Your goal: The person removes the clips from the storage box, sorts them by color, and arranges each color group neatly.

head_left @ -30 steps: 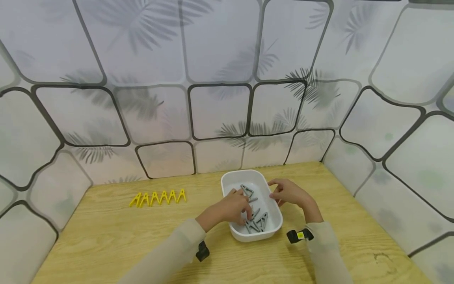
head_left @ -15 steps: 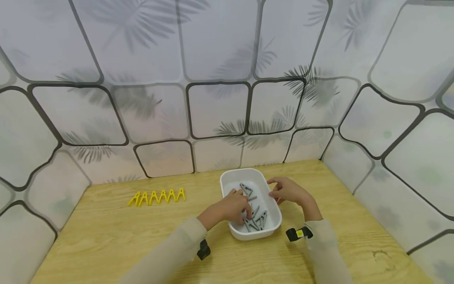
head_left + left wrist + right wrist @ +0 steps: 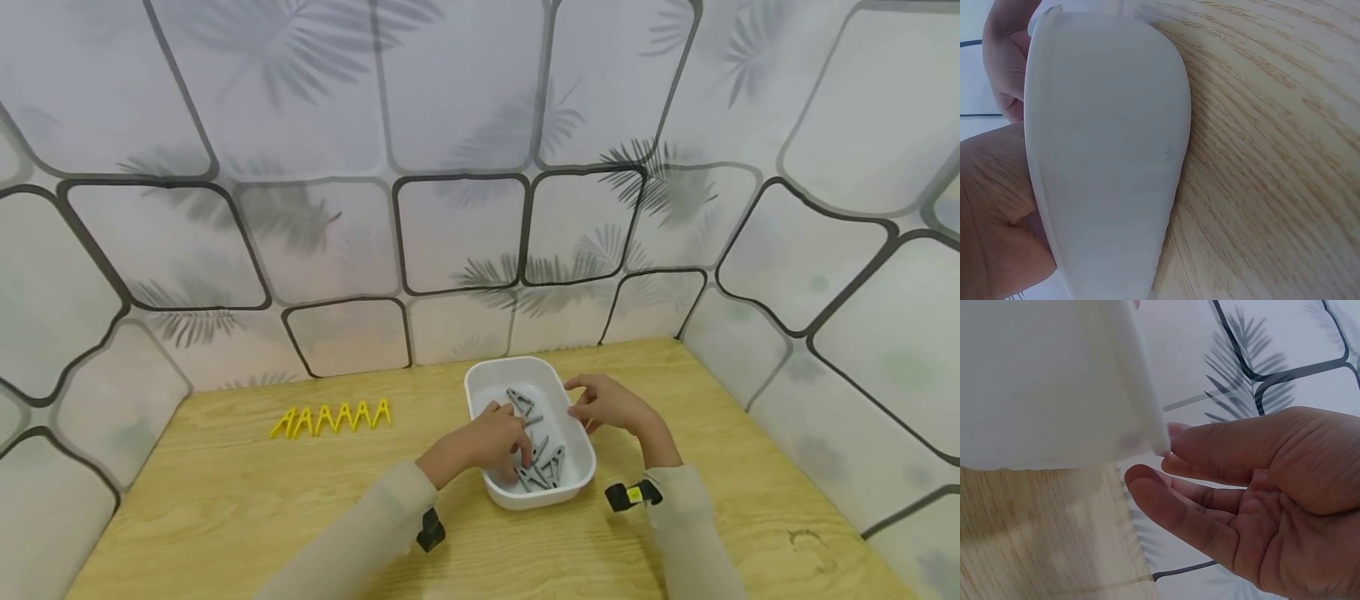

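Observation:
A white plastic box (image 3: pixel 566 429) holds several grey clothespins (image 3: pixel 555 462), lying loosely on its bottom. My left hand (image 3: pixel 491 440) reaches over the box's left rim, its fingers bent down among the clothespins. Whether a clothespin is between those fingers is hidden by the hand. In the left wrist view, the box wall (image 3: pixel 1104 144) covers the fingertips. On the opposite side, my right hand (image 3: pixel 611 406) pinches the box's right rim. The right wrist view shows the thumb (image 3: pixel 1210 440) against that rim, with the lower fingers (image 3: pixel 1172 509) loosely bent below.
Several yellow clothespins (image 3: pixel 343 417) stand in a row on the wooden table (image 3: pixel 247 500), left of the box. A patterned wall covering (image 3: pixel 465 233) rises behind the table and along both sides.
The view has shifted very slightly. Both hands, the box and the yellow clothespins keep nearly the same places.

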`<state>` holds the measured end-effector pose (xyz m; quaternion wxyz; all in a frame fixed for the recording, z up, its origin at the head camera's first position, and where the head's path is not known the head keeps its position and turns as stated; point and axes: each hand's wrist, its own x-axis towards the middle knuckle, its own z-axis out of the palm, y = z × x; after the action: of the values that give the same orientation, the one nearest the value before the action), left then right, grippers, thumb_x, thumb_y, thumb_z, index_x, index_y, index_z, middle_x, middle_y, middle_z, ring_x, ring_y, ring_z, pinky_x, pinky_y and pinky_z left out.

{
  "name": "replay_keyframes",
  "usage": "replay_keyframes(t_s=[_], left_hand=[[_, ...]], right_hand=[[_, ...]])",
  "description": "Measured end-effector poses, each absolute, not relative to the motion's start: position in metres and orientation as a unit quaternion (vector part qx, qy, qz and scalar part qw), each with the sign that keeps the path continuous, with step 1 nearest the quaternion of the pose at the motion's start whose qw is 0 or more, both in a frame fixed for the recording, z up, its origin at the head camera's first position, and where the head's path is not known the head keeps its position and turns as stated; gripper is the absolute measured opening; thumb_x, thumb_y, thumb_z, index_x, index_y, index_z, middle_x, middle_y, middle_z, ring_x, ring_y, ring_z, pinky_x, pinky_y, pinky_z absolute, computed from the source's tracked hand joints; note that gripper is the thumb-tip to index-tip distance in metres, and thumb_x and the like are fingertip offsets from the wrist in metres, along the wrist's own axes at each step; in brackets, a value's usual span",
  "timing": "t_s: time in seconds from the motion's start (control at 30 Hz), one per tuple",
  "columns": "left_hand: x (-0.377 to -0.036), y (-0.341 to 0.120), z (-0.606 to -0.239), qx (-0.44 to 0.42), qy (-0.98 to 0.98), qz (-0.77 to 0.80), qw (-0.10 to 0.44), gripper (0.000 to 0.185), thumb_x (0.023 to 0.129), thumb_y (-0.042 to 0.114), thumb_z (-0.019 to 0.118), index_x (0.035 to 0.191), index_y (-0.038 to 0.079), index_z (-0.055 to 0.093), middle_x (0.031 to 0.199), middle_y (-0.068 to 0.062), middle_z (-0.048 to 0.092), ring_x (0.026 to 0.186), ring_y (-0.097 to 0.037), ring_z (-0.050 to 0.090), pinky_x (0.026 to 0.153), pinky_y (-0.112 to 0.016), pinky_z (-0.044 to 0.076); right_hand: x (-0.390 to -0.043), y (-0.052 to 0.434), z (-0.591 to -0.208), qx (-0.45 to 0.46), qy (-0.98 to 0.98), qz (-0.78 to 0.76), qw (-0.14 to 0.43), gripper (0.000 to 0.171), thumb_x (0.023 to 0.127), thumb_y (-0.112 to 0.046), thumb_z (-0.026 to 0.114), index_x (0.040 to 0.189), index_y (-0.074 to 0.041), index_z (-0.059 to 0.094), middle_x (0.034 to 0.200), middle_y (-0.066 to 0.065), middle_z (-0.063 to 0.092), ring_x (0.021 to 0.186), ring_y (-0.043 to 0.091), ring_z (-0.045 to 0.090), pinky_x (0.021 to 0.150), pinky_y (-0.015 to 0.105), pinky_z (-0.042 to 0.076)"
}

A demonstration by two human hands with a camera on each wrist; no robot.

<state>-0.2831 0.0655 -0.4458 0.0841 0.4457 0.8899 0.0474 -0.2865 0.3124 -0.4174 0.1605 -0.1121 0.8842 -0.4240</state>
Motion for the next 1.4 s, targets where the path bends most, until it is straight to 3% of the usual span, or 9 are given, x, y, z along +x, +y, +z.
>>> replay_keyframes(t_s=[0.57, 0.97, 1.17, 1.4], left_hand=[[-0.28, 0.058, -0.44, 0.453, 0.884, 0.084, 0.076, 0.015, 0.078, 0.033, 0.087, 0.09, 0.031, 0.079, 0.087, 0.01, 0.063, 0.084, -0.006, 0.04, 0.081, -0.026, 0.028], [-0.283, 0.04, -0.445, 0.44, 0.868, 0.225, 0.051, 0.013, 0.079, 0.026, 0.083, 0.088, 0.028, 0.074, 0.081, 0.012, 0.061, 0.08, -0.005, 0.041, 0.078, -0.027, 0.028], [-0.283, 0.029, -0.441, 0.438, 0.831, 0.343, 0.012, 0.014, 0.078, 0.019, 0.083, 0.089, 0.019, 0.074, 0.08, 0.005, 0.066, 0.078, -0.012, 0.049, 0.074, -0.022, 0.033], [-0.281, 0.019, -0.428, 0.418, 0.796, 0.437, -0.022, 0.014, 0.081, 0.013, 0.08, 0.091, 0.015, 0.071, 0.084, 0.002, 0.066, 0.086, -0.023, 0.059, 0.083, -0.036, 0.047]], right_hand=[[-0.287, 0.309, -0.415, -0.119, 0.883, -0.426, 0.157, 0.052, 0.097, -0.005, 0.064, 0.142, 0.012, 0.046, 0.089, 0.018, 0.07, 0.074, 0.02, 0.07, 0.072, 0.046, 0.061], [-0.287, 0.31, -0.419, -0.115, 0.882, -0.428, 0.162, 0.051, 0.098, -0.005, 0.062, 0.143, 0.012, 0.045, 0.088, 0.016, 0.069, 0.072, 0.02, 0.07, 0.072, 0.044, 0.061], [-0.287, 0.311, -0.422, -0.118, 0.882, -0.428, 0.159, 0.051, 0.098, -0.005, 0.062, 0.143, 0.012, 0.045, 0.087, 0.015, 0.068, 0.072, 0.02, 0.069, 0.071, 0.045, 0.061], [-0.286, 0.312, -0.421, -0.116, 0.883, -0.427, 0.155, 0.051, 0.098, -0.004, 0.062, 0.143, 0.013, 0.045, 0.086, 0.014, 0.068, 0.071, 0.02, 0.069, 0.072, 0.047, 0.061]])
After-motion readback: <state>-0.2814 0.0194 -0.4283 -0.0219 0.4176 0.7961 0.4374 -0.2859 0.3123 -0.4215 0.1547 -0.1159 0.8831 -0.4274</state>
